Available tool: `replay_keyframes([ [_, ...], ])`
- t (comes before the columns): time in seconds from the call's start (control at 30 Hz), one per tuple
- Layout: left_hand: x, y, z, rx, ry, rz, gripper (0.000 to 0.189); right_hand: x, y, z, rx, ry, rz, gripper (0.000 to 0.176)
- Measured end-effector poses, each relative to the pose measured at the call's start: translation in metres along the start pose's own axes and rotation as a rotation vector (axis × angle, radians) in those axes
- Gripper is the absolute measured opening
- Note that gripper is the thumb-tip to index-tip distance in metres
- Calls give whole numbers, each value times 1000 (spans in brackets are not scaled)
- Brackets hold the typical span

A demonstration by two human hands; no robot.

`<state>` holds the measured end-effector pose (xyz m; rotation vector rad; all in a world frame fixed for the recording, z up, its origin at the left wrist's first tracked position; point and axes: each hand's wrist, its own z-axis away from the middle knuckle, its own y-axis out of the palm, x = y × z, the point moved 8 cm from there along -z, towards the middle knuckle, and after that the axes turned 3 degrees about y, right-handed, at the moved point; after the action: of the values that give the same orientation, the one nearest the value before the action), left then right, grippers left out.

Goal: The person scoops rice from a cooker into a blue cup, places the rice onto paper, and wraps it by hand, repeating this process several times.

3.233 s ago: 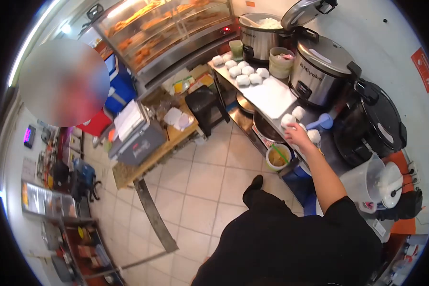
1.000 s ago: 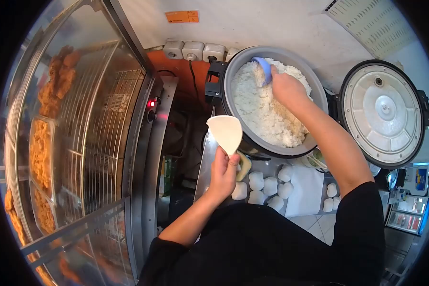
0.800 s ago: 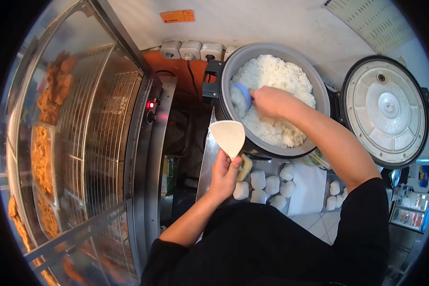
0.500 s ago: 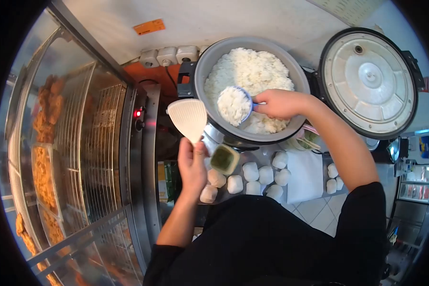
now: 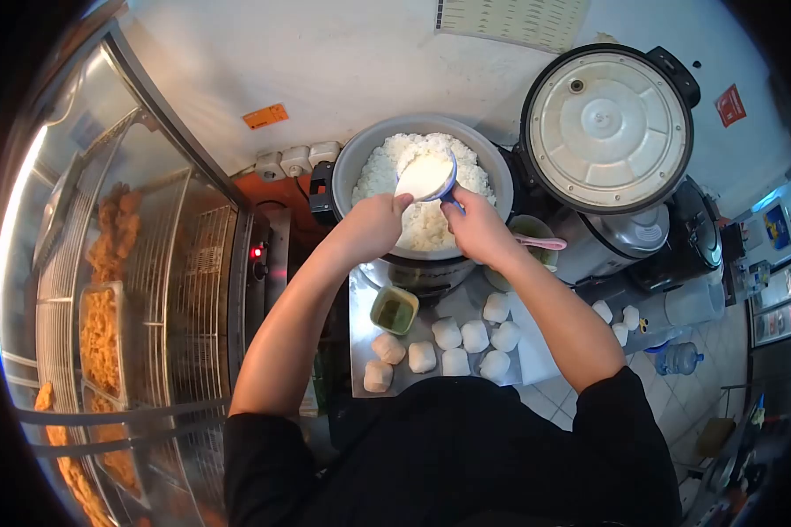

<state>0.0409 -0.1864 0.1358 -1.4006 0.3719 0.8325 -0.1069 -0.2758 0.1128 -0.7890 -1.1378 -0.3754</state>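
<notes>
Grips a white plastic rice paddle (image 5: 423, 178) in the left hand (image 5: 376, 230), with fingers clamped on the handle and almost wholly hiding it. Holds a round blue plastic scoop (image 5: 453, 182) in the right hand (image 5: 482, 230), with thumb and fingers closed on its handle. Holds both at the centre of the frame, over loose white rice (image 5: 373, 176) in a wide, grey-walled rice cooker (image 5: 501, 180). Covers much of the scoop's mouth with the paddle blade; cannot tell blade from rice at the far edge, nor confirm contact with the rim.

Can see a pale, black-edged round lid (image 5: 606, 123) standing open at upper right. Below centre, can see rounded white blocks (image 5: 475, 336) near a square greenish tub (image 5: 410, 304) with contents too dim to identify, and a white sheet (image 5: 533, 344) partly hidden by the right forearm (image 5: 571, 325). At left, can make out golden fried food (image 5: 101, 338) behind hazy glass, cut off by the dark lens edge.
</notes>
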Motion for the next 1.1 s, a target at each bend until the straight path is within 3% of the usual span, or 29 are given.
replay_keyframes([
  [0.07, -6, 7, -13, -101, 114, -123, 53, 7, -5, 0, -50, -33, 45, 31],
  [0.17, -26, 10, -31, -204, 271, -389, 49, -1, -9, -2, 11, 108, -100, 26],
  [0.23, -18, -1, -39, -190, -81, -300, 40, -4, -10, 3, 76, 187, -136, 25],
  [0.33, -8, 6, -85, -129, 28, -545, 40, -25, -23, 9, 112, 286, -250, 26],
  [0.43, 26, -3, -111, -117, 8, -618, 42, -31, -39, 42, 54, 273, -342, 27],
  [0.5, 19, -13, -80, -86, -165, -617, 45, -44, -54, 66, 63, 275, -450, 32],
  [0.63, 35, -9, -76, -88, -224, -426, 54, -55, -81, 120, 48, 191, -562, 37],
  [0.67, 37, -17, -68, -306, -149, -365, 56, -60, -90, 127, 34, 184, -579, 37],
  [0.7, 38, -16, -57, -307, -164, -363, 56, -63, -96, 132, 33, 177, -595, 37],
  [0.77, 39, -37, -23, -500, -94, -172, 55, -63, -106, 141, 37, 191, -600, 38],
  [0.83, 48, -43, 0, -579, -63, -121, 49, -51, -122, 143, -74, 168, -511, 32],
  [0.9, 46, -42, 26, -616, -52, 79, 41, -27, -128, 124, -136, 53, -269, 45],
  [0.97, 46, -37, 42, -662, -79, 137, 36, 19, -127, 99, -361, -130, 4, 53],
  [1.03, 48, -39, 57, -844, -11, 314, 34, 60, -107, 60, -683, -287, 625, 59],
  [1.1, 58, -27, 64, -854, 2, 398, 31, 67, -52, 4, -663, -210, 897, 62],
])
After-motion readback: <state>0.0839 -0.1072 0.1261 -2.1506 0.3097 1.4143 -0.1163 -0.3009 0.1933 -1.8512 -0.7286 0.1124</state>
